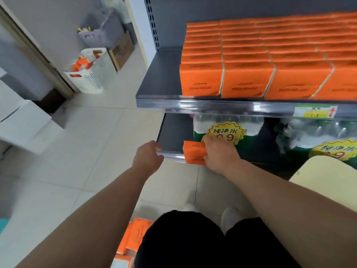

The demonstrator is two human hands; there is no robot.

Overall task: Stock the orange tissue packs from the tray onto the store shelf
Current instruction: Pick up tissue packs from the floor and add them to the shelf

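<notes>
Right hand (218,151): clasped round orange tissue pack (194,152), held at front rail of lower shelf (173,130), in front of bottled-water multipack (222,122).
Left hand (147,153): at same rail's left corner, fingers hidden, grip not discernible.
Upper shelf (158,74): stocked rows of matching packs (247,78).
Further packs (135,235): low by knees.

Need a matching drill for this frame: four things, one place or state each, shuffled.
1 right hand
2 left hand
3 white basket
4 water pack

A on the floor
B on the lower shelf, behind a yellow sign
C grips an orange pack
D at the lower shelf's front left corner

Pairs: 1-C, 2-D, 3-A, 4-B
</notes>
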